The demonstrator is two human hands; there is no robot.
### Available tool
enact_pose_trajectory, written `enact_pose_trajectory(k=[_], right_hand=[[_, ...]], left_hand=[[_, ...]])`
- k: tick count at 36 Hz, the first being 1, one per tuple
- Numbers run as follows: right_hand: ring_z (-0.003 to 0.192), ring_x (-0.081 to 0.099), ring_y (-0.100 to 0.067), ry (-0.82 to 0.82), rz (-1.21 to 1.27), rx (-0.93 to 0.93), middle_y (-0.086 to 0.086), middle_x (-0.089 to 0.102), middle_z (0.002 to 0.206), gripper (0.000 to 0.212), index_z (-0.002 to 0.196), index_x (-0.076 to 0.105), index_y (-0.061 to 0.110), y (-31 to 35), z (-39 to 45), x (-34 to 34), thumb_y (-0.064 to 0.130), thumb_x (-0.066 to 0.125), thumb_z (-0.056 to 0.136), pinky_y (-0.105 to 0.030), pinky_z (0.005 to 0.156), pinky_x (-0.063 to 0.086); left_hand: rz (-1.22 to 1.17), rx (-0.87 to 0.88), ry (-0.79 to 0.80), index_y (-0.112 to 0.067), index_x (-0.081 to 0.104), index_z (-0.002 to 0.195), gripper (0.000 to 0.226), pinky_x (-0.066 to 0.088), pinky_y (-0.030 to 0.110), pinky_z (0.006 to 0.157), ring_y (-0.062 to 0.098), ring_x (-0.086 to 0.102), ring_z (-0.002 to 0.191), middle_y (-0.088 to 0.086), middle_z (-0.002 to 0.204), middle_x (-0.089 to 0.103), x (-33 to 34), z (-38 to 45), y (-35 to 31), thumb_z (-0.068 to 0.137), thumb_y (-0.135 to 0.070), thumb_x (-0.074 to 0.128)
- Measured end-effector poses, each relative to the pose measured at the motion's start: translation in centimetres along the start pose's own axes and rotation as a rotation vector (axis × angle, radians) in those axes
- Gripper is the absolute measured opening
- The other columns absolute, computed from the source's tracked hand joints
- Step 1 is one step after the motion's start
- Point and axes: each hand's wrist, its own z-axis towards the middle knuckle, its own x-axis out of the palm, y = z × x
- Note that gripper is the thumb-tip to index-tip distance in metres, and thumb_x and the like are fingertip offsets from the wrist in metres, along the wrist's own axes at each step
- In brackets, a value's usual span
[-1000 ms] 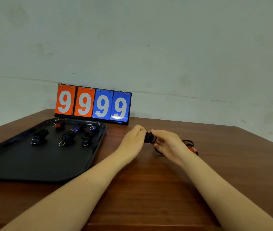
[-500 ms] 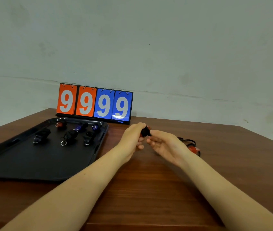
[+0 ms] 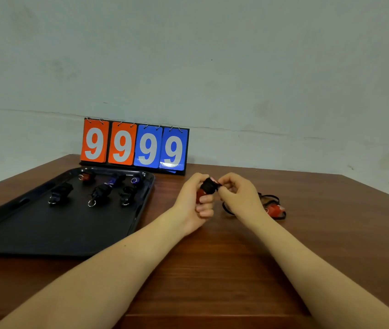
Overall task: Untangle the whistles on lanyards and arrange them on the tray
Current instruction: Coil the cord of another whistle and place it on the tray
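Both hands, left hand (image 3: 194,199) and right hand (image 3: 238,195), pinched a lanyard-wrapped red whistle (image 3: 208,187); six bundles lay on the tray (image 3: 74,233), another whistle (image 3: 274,210) waited.

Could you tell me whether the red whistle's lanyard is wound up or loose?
Wound up: the lanyard forms a tight black bundle.

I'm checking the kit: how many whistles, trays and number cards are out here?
Whistles: 8 (6 on tray, 1 held by left hand and right hand, 1 on table)
Trays: 1
Number cards: 4
Total: 13
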Motion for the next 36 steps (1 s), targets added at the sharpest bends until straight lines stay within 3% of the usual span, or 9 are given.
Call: enact_pose_trajectory(k=[5,8,12,15,19,24,28,33,36], right_hand=[[0.067,0.050,-0.009,-0.013,0.056,-0.007,-0.002,0.059,0.079,0.010,0.090,0.062,0.015,0.1,-0.4,-0.4,0.008,0.057,0.086,-0.013,0.057,0.040],[0.069,0.051,-0.011,0.011,0.090,-0.014,-0.009,0.062,0.083,0.010,0.093,0.062,0.012,0.3,-0.7,-0.3,0.008,0.057,0.086,-0.016,0.057,0.042],[0.065,0.051,-0.007,0.020,0.088,-0.042,-0.005,0.061,0.077,0.009,0.088,0.062,0.012,0.5,-0.8,-0.1,0.007,0.055,0.087,-0.013,0.056,0.042],[0.055,0.046,-0.007,0.053,0.145,-0.020,-0.001,0.057,0.070,0.012,0.084,0.061,0.015,0.7,-1.0,-0.1,0.007,0.054,0.089,-0.014,0.048,0.039],[0.056,0.052,-0.007,0.109,0.217,0.095,-0.003,0.061,0.071,0.013,0.088,0.063,0.012,0.9,-0.7,0.1,0.007,0.051,0.092,-0.018,0.054,0.044],[0.058,0.051,-0.007,0.188,0.414,0.227,-0.001,0.059,0.067,0.019,0.098,0.066,0.001,0.9,-0.4,0.0,0.009,0.049,0.095,-0.020,0.056,0.043],[0.058,0.046,-0.009,0.185,0.540,0.326,-0.001,0.052,0.065,0.016,0.086,0.061,0.004,1.1,-0.3,-0.1,0.008,0.048,0.096,-0.021,0.054,0.036],[0.065,0.046,-0.015,0.197,0.979,0.503,-0.006,0.048,0.073,0.017,0.080,0.053,0.005,1.1,-0.4,-0.1,-0.003,0.041,0.089,-0.026,0.062,0.039],[0.076,0.052,-0.021,0.202,1.182,0.503,-0.013,0.054,0.085,0.016,0.078,0.053,0.006,0.9,-0.4,-0.3,0.002,0.040,0.085,-0.029,0.071,0.043]], left_hand=[[-0.048,-0.016,0.089,-0.008,0.056,0.104,0.029,0.020,0.016,0.036,0.006,0.023,0.040,-0.006,0.054,0.030,0.1,0.1,-0.1,0.086,-0.031,0.062],[-0.003,0.047,0.070,-0.008,0.054,0.101,0.020,0.023,0.015,0.036,0.005,0.026,0.041,-0.004,0.055,0.036,0.0,0.5,-0.2,0.092,-0.025,0.058],[0.285,0.216,-0.027,-0.007,0.055,0.109,0.027,0.032,0.018,0.043,0.008,0.034,0.046,0.000,0.060,0.048,-0.4,0.9,-0.5,0.096,-0.031,0.054],[0.516,0.268,-0.167,-0.014,0.059,0.099,0.028,0.036,0.022,0.046,0.009,0.039,0.051,0.002,0.070,0.050,-0.2,1.0,-0.3,0.099,-0.039,0.046],[0.637,0.280,-0.249,-0.023,0.061,0.095,0.036,0.036,0.023,0.046,0.008,0.042,0.055,0.000,0.073,0.054,-0.2,1.2,0.1,0.102,-0.044,0.033],[0.290,0.137,-0.241,-0.012,0.058,0.095,0.038,0.022,0.018,0.038,0.007,0.031,0.044,0.000,0.058,0.044,0.0,0.9,-0.2,0.102,-0.042,0.037],[-0.053,0.039,-0.153,-0.007,0.057,0.100,0.040,0.018,0.016,0.034,0.006,0.023,0.040,0.001,0.054,0.039,0.0,0.7,-0.5,0.102,-0.042,0.038],[-0.199,0.012,-0.091,-0.009,0.053,0.090,0.043,0.020,0.015,0.033,0.007,0.025,0.038,0.000,0.055,0.036,0.2,0.6,-0.7,0.100,-0.047,0.037],[-0.161,0.004,-0.028,-0.010,0.052,0.084,0.041,0.018,0.015,0.036,0.007,0.024,0.041,0.001,0.057,0.035,0.5,0.2,-1.2,0.096,-0.048,0.044]])
